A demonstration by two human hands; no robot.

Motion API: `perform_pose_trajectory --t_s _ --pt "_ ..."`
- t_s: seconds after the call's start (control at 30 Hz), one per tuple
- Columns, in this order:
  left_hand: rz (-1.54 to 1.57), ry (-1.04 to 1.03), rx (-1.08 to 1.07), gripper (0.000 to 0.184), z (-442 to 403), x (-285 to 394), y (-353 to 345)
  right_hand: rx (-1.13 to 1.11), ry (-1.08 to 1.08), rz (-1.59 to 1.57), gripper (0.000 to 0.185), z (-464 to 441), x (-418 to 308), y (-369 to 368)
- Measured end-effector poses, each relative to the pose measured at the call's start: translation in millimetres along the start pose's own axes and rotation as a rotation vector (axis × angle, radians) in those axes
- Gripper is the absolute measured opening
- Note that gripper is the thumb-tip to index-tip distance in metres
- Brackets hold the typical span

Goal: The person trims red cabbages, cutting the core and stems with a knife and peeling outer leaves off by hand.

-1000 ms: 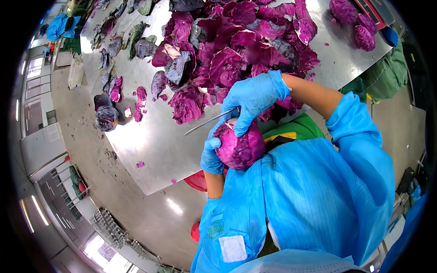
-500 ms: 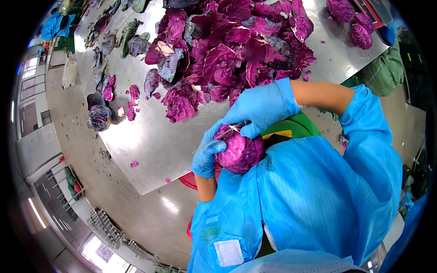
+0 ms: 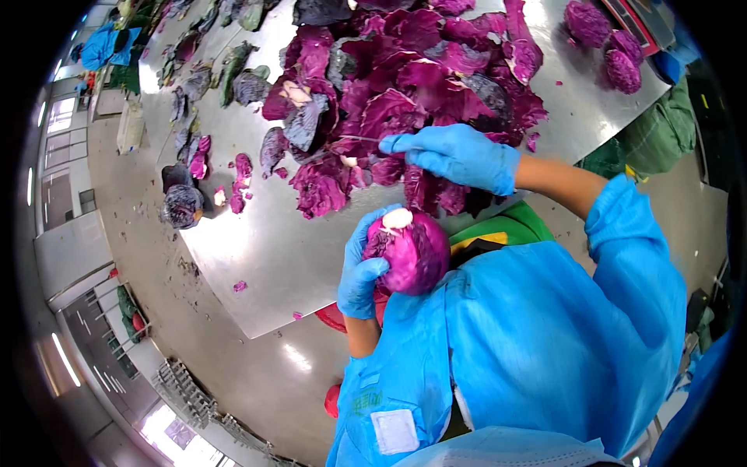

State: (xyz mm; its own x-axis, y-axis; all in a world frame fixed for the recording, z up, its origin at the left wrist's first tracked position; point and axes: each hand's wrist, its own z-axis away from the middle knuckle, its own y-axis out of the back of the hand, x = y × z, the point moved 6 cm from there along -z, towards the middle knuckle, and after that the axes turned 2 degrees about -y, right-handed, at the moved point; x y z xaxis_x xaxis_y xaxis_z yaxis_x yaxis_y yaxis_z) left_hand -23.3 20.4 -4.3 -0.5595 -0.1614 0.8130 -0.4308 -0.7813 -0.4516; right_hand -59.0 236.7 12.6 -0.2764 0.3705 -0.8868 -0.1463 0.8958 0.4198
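At the near edge of the metal table [image 3: 257, 272], I hold a purple cabbage [image 3: 414, 261] in my left hand [image 3: 359, 272] and a knife [image 3: 359, 138] in my right hand [image 3: 463, 158].
Close against my blue gown [image 3: 545, 327], the cabbage sits with its pale cut stem [image 3: 398, 219] turned up, my gloved left fingers curled partway open round its side, the thumb pressed on it; my right fingers are closed on the knife's handle, mostly hiding it, and the thin blade points left over the heap of loose purple leaves [image 3: 389, 109], apart from the cabbage, though I cannot tell whether it touches the leaves. Three more purple cabbages [image 3: 623, 71] lie at the table's far right, and a dark cabbage [image 3: 183, 206] lies by its left edge, near small purple scraps [image 3: 240, 183].
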Motion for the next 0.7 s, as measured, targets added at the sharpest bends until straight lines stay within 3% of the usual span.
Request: perform_pose_trajectory --t_s 0.07,0.1,0.23,0.33,0.37,0.47,0.5,0.6,0.7 --pt "-0.061 -0.044 0.178 0.095 6 7 -1 -0.088 -0.173 0.102 0.036 12 3 -5" --pt "-0.113 -0.102 0.262 0.092 9 2 6 0.011 -0.048 0.146 0.038 20 -5 -10" --pt "-0.667 -0.266 0.571 0.095 16 -13 17 -0.163 -0.174 0.6 0.043 40 -21 -38" --pt "-0.863 -0.2 0.618 0.095 18 -16 19 -0.102 -0.202 0.492 0.045 46 -12 -47" --pt "-0.774 -0.219 0.621 0.097 18 -23 27 -0.137 -0.261 0.338 0.047 46 -5 -48" --pt "-0.796 -0.243 0.574 0.098 15 -20 23 0.026 -0.061 0.15 0.047 28 0 -49" --pt "-0.823 -0.264 0.545 0.096 14 -19 23 -0.088 -0.169 0.113 0.046 24 2 -51" --pt "-0.827 -0.371 0.465 0.097 19 -15 17 0.009 -0.139 0.063 0.043 14 0 -49" --pt "-0.975 -0.468 0.566 0.105 30 -21 13 0.043 -0.332 0.001 0.042 15 8 -41"
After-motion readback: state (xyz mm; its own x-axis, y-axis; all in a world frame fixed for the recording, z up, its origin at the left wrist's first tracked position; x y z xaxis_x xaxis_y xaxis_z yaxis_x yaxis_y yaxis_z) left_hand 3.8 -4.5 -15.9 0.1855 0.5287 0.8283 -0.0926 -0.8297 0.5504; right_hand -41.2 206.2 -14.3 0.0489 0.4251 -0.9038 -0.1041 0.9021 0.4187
